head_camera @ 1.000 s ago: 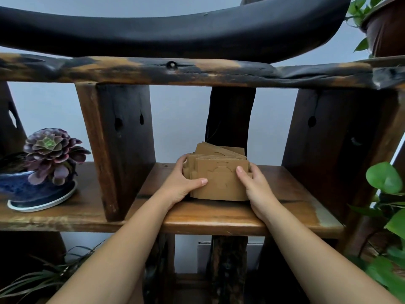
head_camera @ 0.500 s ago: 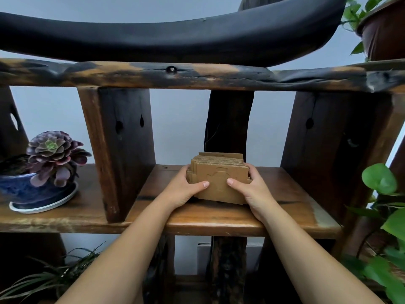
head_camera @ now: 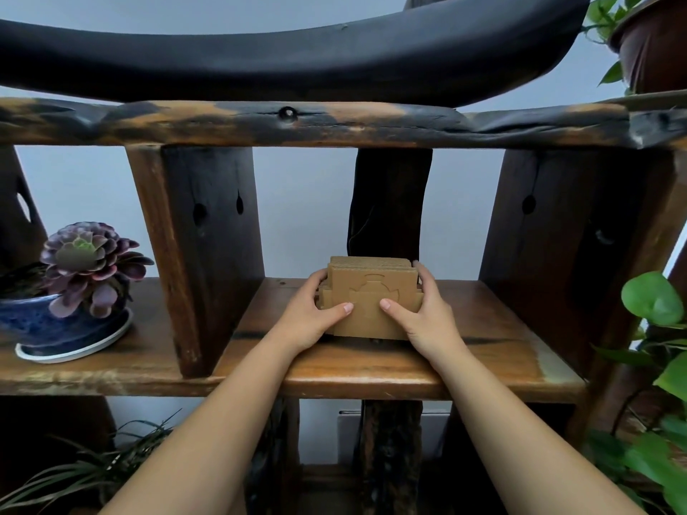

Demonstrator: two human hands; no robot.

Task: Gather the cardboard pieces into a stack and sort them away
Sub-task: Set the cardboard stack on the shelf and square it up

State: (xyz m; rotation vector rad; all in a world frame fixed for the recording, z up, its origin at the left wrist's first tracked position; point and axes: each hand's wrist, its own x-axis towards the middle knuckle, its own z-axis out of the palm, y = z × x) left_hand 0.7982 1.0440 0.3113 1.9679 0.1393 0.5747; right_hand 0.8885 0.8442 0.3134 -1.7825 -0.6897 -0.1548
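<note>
A stack of cardboard pieces point(head_camera: 373, 297) stands on edge on the wooden shelf point(head_camera: 483, 328), in the middle bay between two dark uprights, set back from the front edge and just in front of a dark post point(head_camera: 390, 202); the front piece faces the camera and carries a cut-out outline. The left hand point(head_camera: 310, 317) wraps the stack's left side, thumb laid across the front face, fingers curled around the side and out of sight behind; the right hand point(head_camera: 427, 314) mirrors it on the right side, thumb on the front face, fingers clamped around the right edge with their tips showing at the top back corner; both hands are closed on the stack, pressing it between them. In the bay to the left, near the shelf's left end, a blue pot point(head_camera: 44, 325) sits on a white-rimmed saucer point(head_camera: 93, 345) and holds a purple succulent point(head_camera: 89, 262). At the upper right corner a brown pot point(head_camera: 654, 46) holds a green trailing plant point(head_camera: 609, 9).
</note>
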